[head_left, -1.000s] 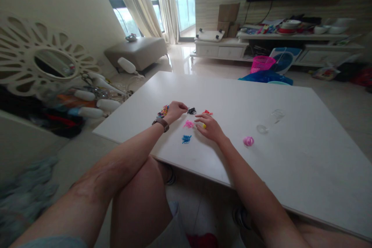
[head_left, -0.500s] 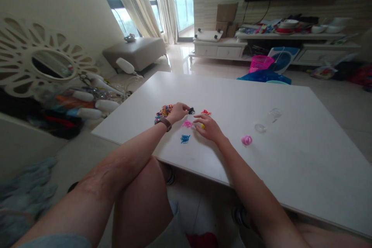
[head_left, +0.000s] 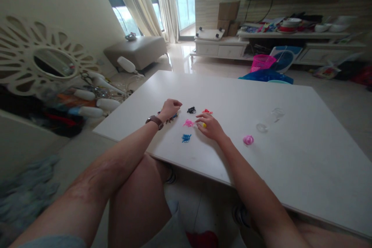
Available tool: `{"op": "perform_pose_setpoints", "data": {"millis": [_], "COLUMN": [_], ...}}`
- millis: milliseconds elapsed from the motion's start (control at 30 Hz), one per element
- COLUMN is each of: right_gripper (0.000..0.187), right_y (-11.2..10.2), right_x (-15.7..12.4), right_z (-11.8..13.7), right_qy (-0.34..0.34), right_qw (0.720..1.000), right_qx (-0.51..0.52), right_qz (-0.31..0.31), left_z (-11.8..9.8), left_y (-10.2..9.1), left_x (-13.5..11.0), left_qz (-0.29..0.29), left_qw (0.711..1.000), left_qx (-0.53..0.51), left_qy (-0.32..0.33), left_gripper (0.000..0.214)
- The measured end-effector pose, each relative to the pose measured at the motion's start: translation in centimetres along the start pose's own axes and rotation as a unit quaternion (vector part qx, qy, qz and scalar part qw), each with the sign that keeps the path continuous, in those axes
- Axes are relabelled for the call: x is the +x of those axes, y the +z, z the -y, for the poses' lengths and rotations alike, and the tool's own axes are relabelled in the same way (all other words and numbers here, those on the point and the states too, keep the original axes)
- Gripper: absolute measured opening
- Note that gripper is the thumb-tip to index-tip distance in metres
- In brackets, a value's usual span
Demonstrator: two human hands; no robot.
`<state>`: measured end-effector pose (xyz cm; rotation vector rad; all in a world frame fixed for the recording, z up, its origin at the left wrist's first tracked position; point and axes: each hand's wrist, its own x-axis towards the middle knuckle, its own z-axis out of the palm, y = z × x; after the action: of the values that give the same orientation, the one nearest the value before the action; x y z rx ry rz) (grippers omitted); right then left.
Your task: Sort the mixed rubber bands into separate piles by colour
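My left hand (head_left: 171, 108), with a watch (head_left: 155, 122) at its wrist, is over the pile of mixed coloured bands (head_left: 174, 117), hiding most of it. Its fingers are curled together; anything inside is hidden. To its right lie small heaps of black bands (head_left: 191, 110), pink bands (head_left: 188, 123), blue bands (head_left: 186, 138) and orange-red bands (head_left: 207, 111), probably small rubber bands. Beside the pink heap rests my right hand (head_left: 213, 127), fingers spread apart. A small yellow thing (head_left: 204, 125) shows between its fingers; whether it is held or lies on the table, I cannot tell.
Farther right on the white table (head_left: 290, 166) are a pink lid-like piece (head_left: 248, 140) and a clear container (head_left: 276, 115) on its side. Past the far edge stand a pink basket (head_left: 263, 62) and a blue plastic bag (head_left: 261, 76). A flower-shaped mirror (head_left: 54, 62) is at left.
My left hand has moved left, off the black bands and back over the mixed pile. The black heap now lies uncovered. My right hand has stayed nearly still.
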<state>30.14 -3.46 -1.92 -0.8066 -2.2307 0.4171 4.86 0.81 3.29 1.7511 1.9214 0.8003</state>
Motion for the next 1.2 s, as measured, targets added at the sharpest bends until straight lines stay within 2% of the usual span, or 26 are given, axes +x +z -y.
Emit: {"op": "perform_pose_setpoints", "data": {"millis": [167,333,433,600,900,1200], "right_gripper": [0.016,0.016,0.016,0.014,0.015,0.015], "right_y": [-0.2,-0.5,-0.6,-0.7,-1.1,-1.3], "right_x": [-0.1,-0.4,-0.5,-0.7,-0.9,-1.1], "right_z": [0.1,0.4,0.4,0.4,1.0,1.3], "right_qy": [0.0,-0.017,-0.022,-0.029,-0.036,-0.032], "right_qw": [1.0,1.0,1.0,0.999,0.999,0.999], "right_qx": [-0.003,-0.013,-0.016,-0.026,-0.033,-0.025], "right_qz": [0.004,-0.003,-0.005,-0.008,0.0,0.001], "left_z": [1.3,3.9,5.3,6.7,6.3,6.2], "left_y": [-3.7,-5.1,-5.2,-5.2,-4.5,-2.7], "left_x": [-0.5,-1.4,-1.8,-2.2,-2.7,-2.2], "left_qz": [-0.053,0.027,0.06,0.074,0.101,0.068], "left_qw": [0.998,1.0,0.998,0.997,0.995,0.996], "left_qx": [-0.016,-0.004,0.022,0.008,0.01,0.049], "left_qy": [0.024,-0.009,-0.011,-0.014,0.026,0.023], "left_gripper": [0.025,0.02,0.02,0.023,0.025,0.025]}}
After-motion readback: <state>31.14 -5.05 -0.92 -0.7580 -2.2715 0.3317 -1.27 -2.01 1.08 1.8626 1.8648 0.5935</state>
